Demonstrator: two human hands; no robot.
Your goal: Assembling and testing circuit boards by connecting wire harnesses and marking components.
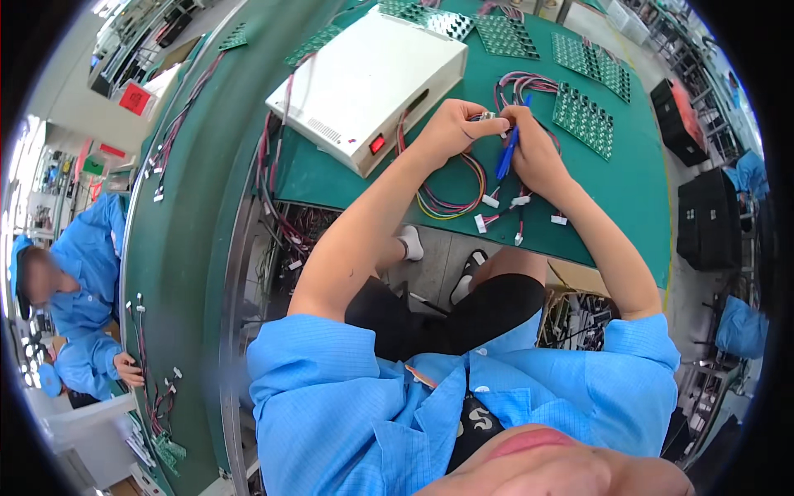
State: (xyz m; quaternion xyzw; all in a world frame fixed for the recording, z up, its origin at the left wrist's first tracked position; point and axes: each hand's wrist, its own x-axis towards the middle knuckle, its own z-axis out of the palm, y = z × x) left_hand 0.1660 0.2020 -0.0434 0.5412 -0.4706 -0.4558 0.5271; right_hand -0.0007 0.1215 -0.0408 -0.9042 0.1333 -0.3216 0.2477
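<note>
Both hands meet above the green table (616, 198), fingertips nearly touching. My left hand (453, 131) is closed in a pinch on a small white wire connector (488, 116), partly hidden by the fingers. My right hand (536, 153) is wrapped round a blue pen-shaped tool (505, 159), its fingertips beside the connector. A looped bundle of coloured wires (451, 213) hangs below the left hand. Several white plugs (481, 223) lie on the table near its front edge. To the right is a green circuit board (584, 121) with dark and red wires (529, 80) beside it.
A white metal box (372, 74) with a red switch (377, 145) stands left of my hands. More circuit boards (506, 37) lie at the far side. At the left, a co-worker's hand (128, 369) touches wires on another green bench (186, 289). Below is a carton of dark parts (579, 321).
</note>
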